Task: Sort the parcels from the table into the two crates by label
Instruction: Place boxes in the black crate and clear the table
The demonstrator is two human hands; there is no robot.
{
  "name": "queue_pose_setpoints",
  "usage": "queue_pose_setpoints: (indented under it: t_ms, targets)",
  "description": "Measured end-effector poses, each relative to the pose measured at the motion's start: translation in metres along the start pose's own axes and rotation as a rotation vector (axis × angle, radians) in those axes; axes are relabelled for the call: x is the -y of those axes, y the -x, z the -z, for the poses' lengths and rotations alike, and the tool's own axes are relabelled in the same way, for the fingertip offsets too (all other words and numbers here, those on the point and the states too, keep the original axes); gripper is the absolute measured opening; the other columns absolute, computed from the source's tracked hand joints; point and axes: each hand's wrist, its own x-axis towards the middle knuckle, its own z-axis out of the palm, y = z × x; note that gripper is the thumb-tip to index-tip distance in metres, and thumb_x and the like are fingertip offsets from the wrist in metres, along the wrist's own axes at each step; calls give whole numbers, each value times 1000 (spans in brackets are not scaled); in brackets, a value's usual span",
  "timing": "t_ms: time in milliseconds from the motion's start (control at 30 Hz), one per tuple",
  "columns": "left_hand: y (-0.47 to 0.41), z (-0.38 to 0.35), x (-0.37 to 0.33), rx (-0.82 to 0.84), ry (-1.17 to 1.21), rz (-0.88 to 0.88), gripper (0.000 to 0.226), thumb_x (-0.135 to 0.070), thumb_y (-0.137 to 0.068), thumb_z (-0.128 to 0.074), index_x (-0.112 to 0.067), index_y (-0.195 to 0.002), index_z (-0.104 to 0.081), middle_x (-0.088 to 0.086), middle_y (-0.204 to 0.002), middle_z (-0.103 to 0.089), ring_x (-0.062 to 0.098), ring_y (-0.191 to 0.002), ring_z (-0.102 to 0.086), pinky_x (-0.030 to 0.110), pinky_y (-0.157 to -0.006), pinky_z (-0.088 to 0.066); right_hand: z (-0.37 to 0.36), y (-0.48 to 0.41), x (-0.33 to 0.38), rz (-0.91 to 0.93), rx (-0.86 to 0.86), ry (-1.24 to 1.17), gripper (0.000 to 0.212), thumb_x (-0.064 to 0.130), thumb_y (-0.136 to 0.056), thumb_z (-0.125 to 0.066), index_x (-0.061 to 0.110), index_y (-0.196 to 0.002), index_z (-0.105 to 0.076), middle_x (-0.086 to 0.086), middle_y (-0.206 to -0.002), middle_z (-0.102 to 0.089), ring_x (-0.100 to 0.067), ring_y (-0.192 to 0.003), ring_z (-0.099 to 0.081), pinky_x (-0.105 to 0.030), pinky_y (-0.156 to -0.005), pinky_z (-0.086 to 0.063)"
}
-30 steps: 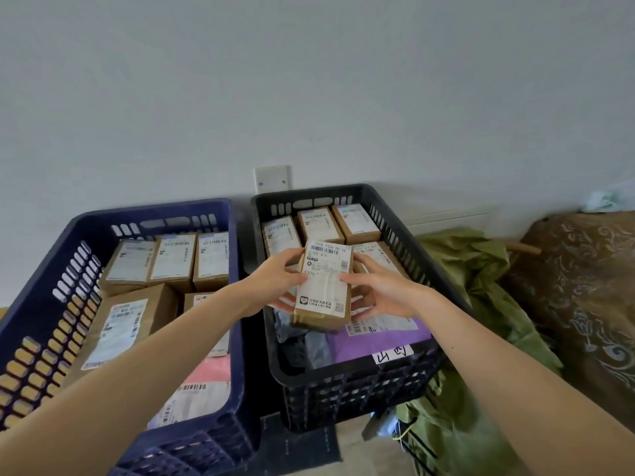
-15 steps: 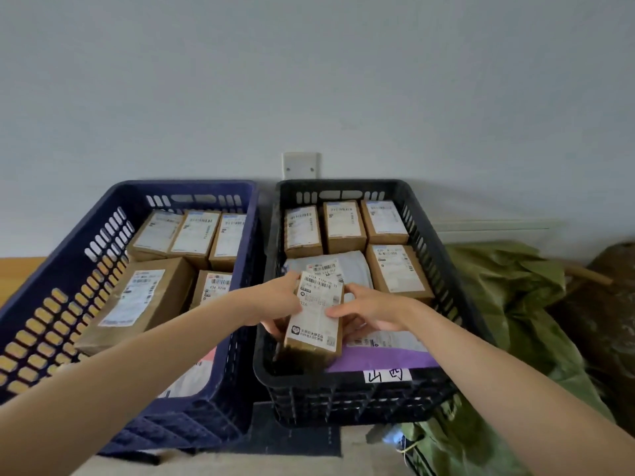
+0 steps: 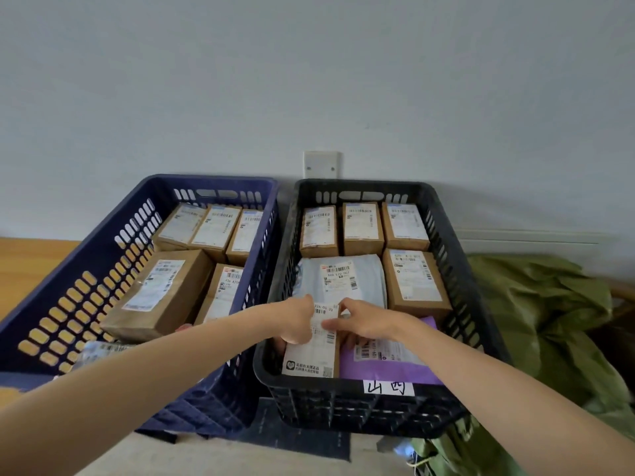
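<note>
Pale grey wall is being faced, with a white wall plate just above 2 crates set side by side against it: a blue crate on the left and a black crate on the right. Both are being filled with labelled cardboard boxes. Green sacking is lying beside the black crate.

1 brown parcel with a white label is being held inside the near-left corner of the black crate, label up. It is being grasped by both hands: the left hand is being curled round its left edge, while the right hand is being pinched onto its right edge with the thumb across the label. A purple mailer is lying just beside it on the right, and a grey mailer just beyond. Whether the parcel is already resting on anything beneath cannot be told.

A handwritten tag is being displayed on the black crate's front wall, so the sorting choice is judged as made and the setting-down as the step in hand.

A flat, label-up landing is being called for, snug against the crate's near wall and alongside the purple mailer, not tilted onto it. Fingers under the edges are best being slid out sideways before both grips are being eased, so that nothing is being nudged and every label is being left readable
</note>
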Motion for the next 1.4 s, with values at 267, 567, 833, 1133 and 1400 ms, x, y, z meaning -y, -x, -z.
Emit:
queue_pose_setpoints:
  t_ms: [267,567,833,1133,1400]
  targets:
    - [4,-12,2,-101,-301,-91,39,-6,-91,-53,-2,-130,-46,22,-142,-35,31,-113,-53,31,-85,-45,-9,5,3,250,-144,436,105,58,-79,-68,24,-155,-3,3,-161,-4,-20,-146,-10,-43,-117,-23]
    - [6,-24,2,-52,-599,-189,63,3,-93,-52,-3,-149,-25,22,-159,-10,29,-128,-47,28,-96,-41,-24,5,-4,272,-18,667,118,65,-77,-66,17,-153,9,0,-162,12,-17,-149,4,-40,-121,-5]
    - [0,-39,1,-90,-669,-184,60,-2,-93,-53,1,-147,-28,21,-155,-23,33,-130,-44,38,-103,-41,-37,-2,-16,270,-75,734,112,65,-80,-60,17,-153,10,1,-162,11,-16,-149,4,-37,-120,-1]
    - [9,-24,14,-356,-622,-154,51,-32,-96,-55,-11,-141,-46,10,-156,-28,27,-149,1,45,-119,0,-17,0,4,301,-86,298,100,47,-83,-71,18,-155,-8,3,-162,-7,-13,-147,-12,-27,-116,-13]
    - [54,15,64,-631,-88,-19,53,-17,-96,-49,-17,-147,-36,5,-153,-34,23,-145,-20,40,-117,-20,-10,-14,83,503,-275,94,66,33,-96,-57,17,-152,-25,0,-157,-28,-16,-143,-26,-37,-116,-27]
